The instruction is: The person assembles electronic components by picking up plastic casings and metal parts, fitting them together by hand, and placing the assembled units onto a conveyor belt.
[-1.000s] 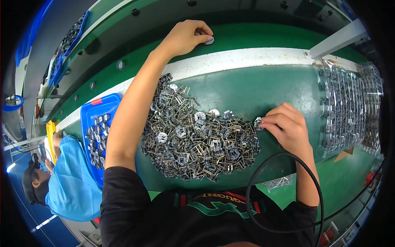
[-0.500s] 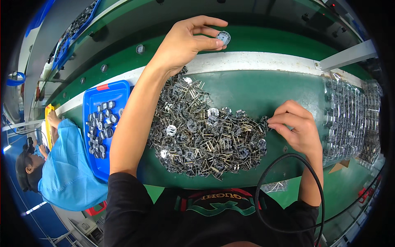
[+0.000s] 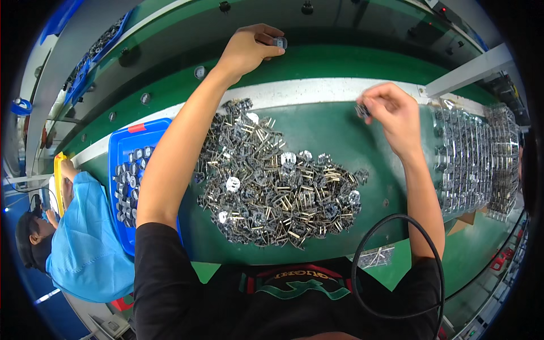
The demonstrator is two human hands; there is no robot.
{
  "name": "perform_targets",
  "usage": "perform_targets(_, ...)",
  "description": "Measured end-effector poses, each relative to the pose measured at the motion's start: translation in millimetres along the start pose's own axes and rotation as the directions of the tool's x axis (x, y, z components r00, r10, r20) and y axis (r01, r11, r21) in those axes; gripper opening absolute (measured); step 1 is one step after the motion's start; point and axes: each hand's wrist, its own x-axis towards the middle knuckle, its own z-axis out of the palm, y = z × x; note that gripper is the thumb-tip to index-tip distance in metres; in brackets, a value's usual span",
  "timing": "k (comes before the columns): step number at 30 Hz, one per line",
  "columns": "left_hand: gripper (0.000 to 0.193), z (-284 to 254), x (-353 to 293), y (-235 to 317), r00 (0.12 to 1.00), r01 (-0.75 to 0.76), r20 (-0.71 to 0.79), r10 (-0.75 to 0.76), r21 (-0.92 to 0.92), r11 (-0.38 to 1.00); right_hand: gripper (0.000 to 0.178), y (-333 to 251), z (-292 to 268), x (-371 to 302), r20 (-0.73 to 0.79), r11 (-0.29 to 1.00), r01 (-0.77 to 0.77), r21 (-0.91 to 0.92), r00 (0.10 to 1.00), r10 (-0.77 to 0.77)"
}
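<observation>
Over the green conveyor belt (image 3: 334, 59), my left hand (image 3: 247, 52) pinches a small round grey cap-like part (image 3: 280, 42) between thumb and fingers. My right hand (image 3: 395, 113) is raised above the green table near the white rail, its fingertips closed on a small dark round part with pins (image 3: 362, 110). Between my forearms spreads a heap of similar metal-pinned parts (image 3: 289, 192), a few showing white discs. To the left, partly behind my left forearm, a blue tray (image 3: 126, 235) holds several small grey-and-black round parts.
A white rail (image 3: 317, 88) divides table from belt; several round parts, one a grey piece (image 3: 199, 72), sit on the belt. Clear plastic trays of parts (image 3: 464, 158) stack at right. A black cable (image 3: 357, 272) loops before me. A person in blue (image 3: 90, 238) works at left.
My right hand has lifted from the heap's right edge up toward the rail, carrying the dark pinned part. My left hand has shifted left with the round part, which has turned.
</observation>
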Motion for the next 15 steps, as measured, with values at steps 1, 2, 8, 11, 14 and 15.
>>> perform_targets(1, 0.043, 1, 8, -8, 0.998, -0.010, -0.063, 0.018, 0.119, 0.993, 0.015, 11, -2, 18, 0.009, 0.997, -0.001, 0.076, 1.000, 0.000)
perform_targets(2, 0.043, -1, 9, -13, 0.997, -0.012, -0.077, 0.022, 0.125, 0.992, 0.015, 15, 2, 33, 0.019, 0.997, 0.010, 0.076, 1.000, -0.011)
perform_targets(8, 0.055, -6, -1, -14, 1.000, 0.022, -0.016, -0.018, 0.299, 0.954, 0.024, 21, 30, 103, 0.057, 0.997, 0.005, -0.077, 0.998, 0.000)
perform_targets(11, 0.052, -12, -2, -20, 0.997, -0.060, 0.064, 0.044, 0.280, 0.958, 0.019, 22, 46, 134, 0.079, 0.985, 0.039, -0.170, 0.997, -0.025)
perform_targets(14, 0.043, -1, -2, -20, 0.996, -0.069, 0.069, 0.052, 0.274, 0.959, 0.016, 31, 59, 159, 0.087, 0.956, 0.099, -0.277, 0.993, -0.078)
perform_targets(15, 0.040, 4, -2, -21, 0.994, -0.105, 0.039, 0.098, 0.278, 0.955, 0.016, 36, 61, 165, 0.107, 0.920, 0.200, -0.336, 0.979, -0.174)
